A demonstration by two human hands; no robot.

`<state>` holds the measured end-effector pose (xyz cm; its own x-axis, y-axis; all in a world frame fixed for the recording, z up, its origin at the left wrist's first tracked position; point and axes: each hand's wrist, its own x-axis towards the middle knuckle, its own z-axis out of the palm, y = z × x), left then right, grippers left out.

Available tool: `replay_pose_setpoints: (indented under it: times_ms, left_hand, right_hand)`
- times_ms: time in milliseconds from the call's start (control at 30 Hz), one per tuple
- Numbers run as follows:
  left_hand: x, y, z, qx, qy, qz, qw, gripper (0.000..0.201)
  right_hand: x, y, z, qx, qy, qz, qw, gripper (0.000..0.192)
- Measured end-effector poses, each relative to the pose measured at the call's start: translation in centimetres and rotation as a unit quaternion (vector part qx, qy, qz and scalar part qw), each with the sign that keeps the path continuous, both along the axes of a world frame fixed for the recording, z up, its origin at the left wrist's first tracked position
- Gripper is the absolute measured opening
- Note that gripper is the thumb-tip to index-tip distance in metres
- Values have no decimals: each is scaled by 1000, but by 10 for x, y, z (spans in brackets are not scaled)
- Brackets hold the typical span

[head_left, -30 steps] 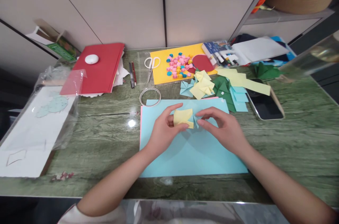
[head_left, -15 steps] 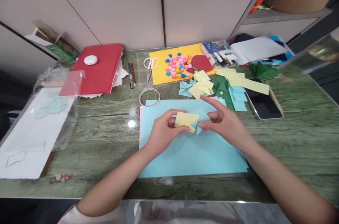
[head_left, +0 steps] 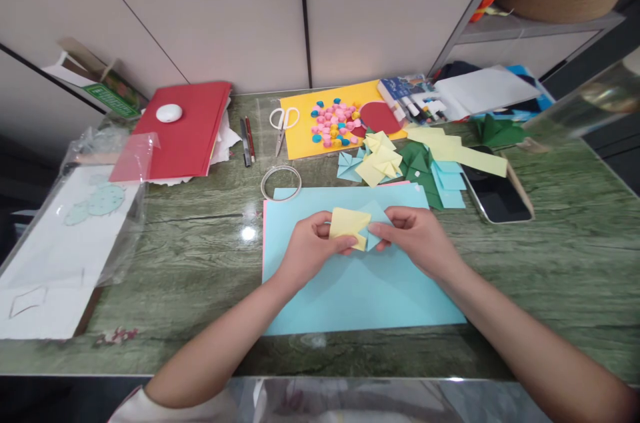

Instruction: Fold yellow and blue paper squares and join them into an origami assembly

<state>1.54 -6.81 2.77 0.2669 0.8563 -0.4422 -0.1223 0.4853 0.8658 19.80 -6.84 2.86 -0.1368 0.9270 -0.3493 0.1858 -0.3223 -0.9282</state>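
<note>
Between thumb and fingers, my left hand [head_left: 316,241] pinches a folded yellow paper piece [head_left: 345,223]. My right hand [head_left: 417,236] grips a folded light-blue paper piece [head_left: 379,218] by its right side. The two pieces meet and overlap in the middle; whether one is tucked inside the other I cannot tell. Both hands are just above a stack of light-blue paper sheets [head_left: 360,300]. Beyond the stack lie more folded yellow pieces [head_left: 383,156], folded blue pieces [head_left: 349,166] and folded green paper [head_left: 417,163].
White-handled scissors [head_left: 283,123] and a roll of tape [head_left: 281,183] lie behind the stack. Small coloured paper bits [head_left: 335,122] rest on a yellow sheet [head_left: 297,146]. A phone [head_left: 500,193] is at the right, a red folder [head_left: 175,143] and a plastic-wrapped white board [head_left: 60,263] at the left.
My right index finger, raised before, has come down onto the blue piece. The blue piece is turned flatter, its face more visible beside the yellow one.
</note>
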Motion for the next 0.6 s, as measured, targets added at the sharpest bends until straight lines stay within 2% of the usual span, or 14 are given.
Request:
replay_pose_setpoints:
  times_ms: [433,600]
  left_hand:
    - [0,-1,-3,-15,-19,-10,1000,34]
    - [-1,0,-6,-15,-30,0,999,39]
  right_hand:
    - [-4,-3,-13,12,42,-40,998,26]
    - [-6,-2,-11,1,63,-6,998,30]
